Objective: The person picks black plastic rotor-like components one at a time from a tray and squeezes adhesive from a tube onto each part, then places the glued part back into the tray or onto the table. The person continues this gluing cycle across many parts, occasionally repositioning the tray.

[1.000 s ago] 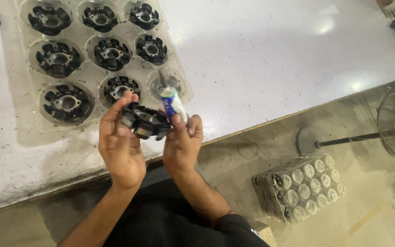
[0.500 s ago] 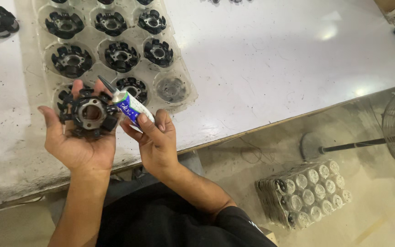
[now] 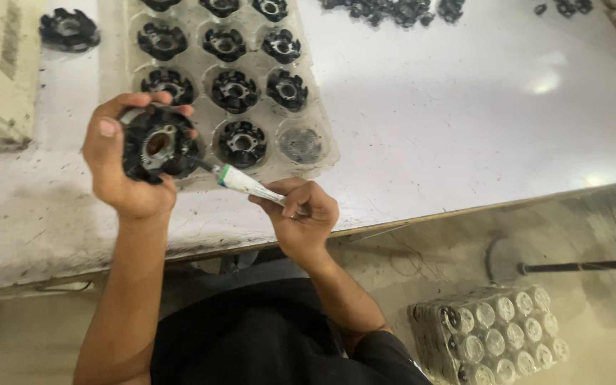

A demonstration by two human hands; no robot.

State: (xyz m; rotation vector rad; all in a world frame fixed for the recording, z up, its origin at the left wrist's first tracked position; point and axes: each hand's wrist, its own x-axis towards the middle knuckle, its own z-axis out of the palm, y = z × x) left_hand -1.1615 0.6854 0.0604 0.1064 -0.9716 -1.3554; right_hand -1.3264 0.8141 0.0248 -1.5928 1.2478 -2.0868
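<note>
The left hand is curled tight around a black round part, held just left of the clear tray, its open face toward the camera. The right hand pinches a small white tube, below the tray's near edge. The tube's long axis runs up-left, nozzle touching the part's rim. Squeezing too hard could smear paste over the face; a loose grip could drop the part onto the tray

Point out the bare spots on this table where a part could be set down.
Bare: the white table right of the clear tray, out to its front edge. Crowded: the tray's pockets, only the near-right one empty, and the loose black parts along the far edge.
</note>
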